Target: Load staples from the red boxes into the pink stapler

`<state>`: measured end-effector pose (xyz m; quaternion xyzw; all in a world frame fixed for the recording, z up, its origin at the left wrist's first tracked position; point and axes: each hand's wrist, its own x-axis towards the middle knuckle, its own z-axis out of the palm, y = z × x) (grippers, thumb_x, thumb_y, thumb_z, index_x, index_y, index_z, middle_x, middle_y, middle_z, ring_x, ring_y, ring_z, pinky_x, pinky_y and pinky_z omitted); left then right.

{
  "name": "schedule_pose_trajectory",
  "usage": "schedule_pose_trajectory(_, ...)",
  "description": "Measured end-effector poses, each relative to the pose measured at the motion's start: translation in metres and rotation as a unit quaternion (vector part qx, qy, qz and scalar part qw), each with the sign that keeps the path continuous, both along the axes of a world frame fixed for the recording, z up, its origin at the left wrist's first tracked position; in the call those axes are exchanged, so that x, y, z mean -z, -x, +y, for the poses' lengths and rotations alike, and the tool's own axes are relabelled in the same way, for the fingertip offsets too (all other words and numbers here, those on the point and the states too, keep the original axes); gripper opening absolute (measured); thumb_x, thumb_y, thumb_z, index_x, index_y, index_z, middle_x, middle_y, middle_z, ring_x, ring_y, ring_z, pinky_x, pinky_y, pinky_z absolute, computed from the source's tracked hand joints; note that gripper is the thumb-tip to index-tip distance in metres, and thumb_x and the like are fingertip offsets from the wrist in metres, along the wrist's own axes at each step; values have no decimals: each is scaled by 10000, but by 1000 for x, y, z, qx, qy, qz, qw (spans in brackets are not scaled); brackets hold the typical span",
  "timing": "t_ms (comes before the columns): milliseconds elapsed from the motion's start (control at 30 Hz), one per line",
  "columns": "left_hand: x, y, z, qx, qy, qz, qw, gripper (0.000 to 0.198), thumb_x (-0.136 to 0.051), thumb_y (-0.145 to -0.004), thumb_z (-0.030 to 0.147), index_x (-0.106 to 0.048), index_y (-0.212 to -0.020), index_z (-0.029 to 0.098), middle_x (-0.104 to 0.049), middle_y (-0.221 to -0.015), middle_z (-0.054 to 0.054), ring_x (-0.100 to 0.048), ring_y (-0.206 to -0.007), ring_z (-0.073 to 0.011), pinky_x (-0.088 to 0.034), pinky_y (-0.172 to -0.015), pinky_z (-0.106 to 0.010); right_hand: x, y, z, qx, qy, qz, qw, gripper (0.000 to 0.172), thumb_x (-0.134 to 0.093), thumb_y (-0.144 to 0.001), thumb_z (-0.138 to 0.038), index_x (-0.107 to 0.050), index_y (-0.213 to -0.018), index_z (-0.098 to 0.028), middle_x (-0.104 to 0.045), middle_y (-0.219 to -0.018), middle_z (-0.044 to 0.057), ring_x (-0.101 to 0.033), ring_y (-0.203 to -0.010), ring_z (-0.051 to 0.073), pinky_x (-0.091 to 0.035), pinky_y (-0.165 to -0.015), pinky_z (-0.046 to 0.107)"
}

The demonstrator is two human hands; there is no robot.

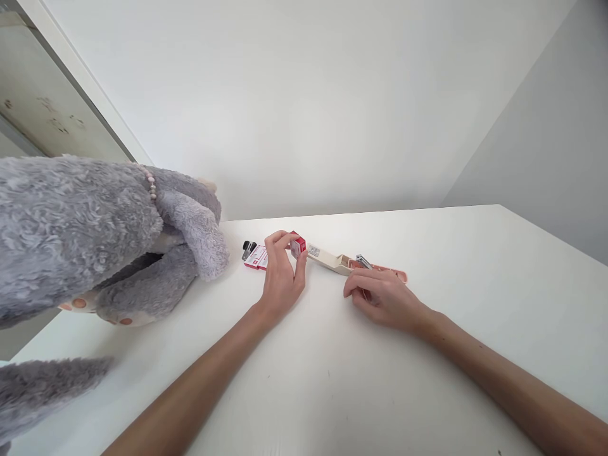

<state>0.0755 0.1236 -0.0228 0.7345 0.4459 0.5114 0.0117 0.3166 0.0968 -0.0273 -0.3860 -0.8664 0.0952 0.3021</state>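
My left hand (pixel 284 272) pinches a small red box (pixel 297 244) between thumb and fingers, just above the desk. Right beside it lies the cream end of a stapler (pixel 327 258), opened out flat, with a pinkish part and a metal piece (pixel 363 261) standing up at its middle. My right hand (pixel 380 296) is at the near side of the stapler, covering some of it. Its fingers are curled towards the thumb; what lies between them is mostly hidden. Behind my left hand, a flat red and white packet (pixel 257 256) lies partly covered.
A black binder clip (pixel 247 248) sits by the packet. A large grey plush toy (pixel 95 228) with a bead string (pixel 151 182) takes up the left side. The white desk (pixel 475 285) meets a white wall (pixel 308 114) at the back.
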Motion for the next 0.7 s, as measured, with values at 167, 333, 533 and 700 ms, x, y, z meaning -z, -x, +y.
schedule_pose_trajectory(167,-2,-4,-2,36,1,-34,999,257,-566,-992,213,-460,-1225,233,-438,-1235,-111,-536,-1138,-209,-556,-923,-410,2,-2,2,5,33,-31,999,237,-501,-860,-102,-661,-817,-271,-676,-694,-79,-472,-507,90,-272,-713,328)
schedule_pose_trajectory(333,-5,-9,-4,103,75,-164,978,137,-545,-1004,294,-455,-1091,239,-477,-1147,-67,-585,-1010,-167,-572,-858,-357,4,-1,5,19,35,-27,999,249,-495,-880,-110,-670,-839,-282,-709,-746,-80,-509,-527,92,-305,-804,349)
schedule_pose_trajectory(533,-18,-9,-7,127,188,-281,932,210,-592,-987,409,-486,-1003,228,-563,-1141,-51,-614,-816,-120,-541,-770,-297,8,0,7,51,22,-12,998,251,-502,-881,-105,-671,-824,-282,-738,-785,-70,-606,-607,118,-305,-897,383)
schedule_pose_trajectory(700,-25,-10,-10,139,214,-304,918,273,-655,-945,466,-538,-962,220,-611,-1102,-56,-627,-817,-143,-539,-761,-306,7,1,6,50,21,-17,998,254,-498,-876,-99,-663,-819,-283,-724,-758,-86,-571,-570,103,-301,-883,386)
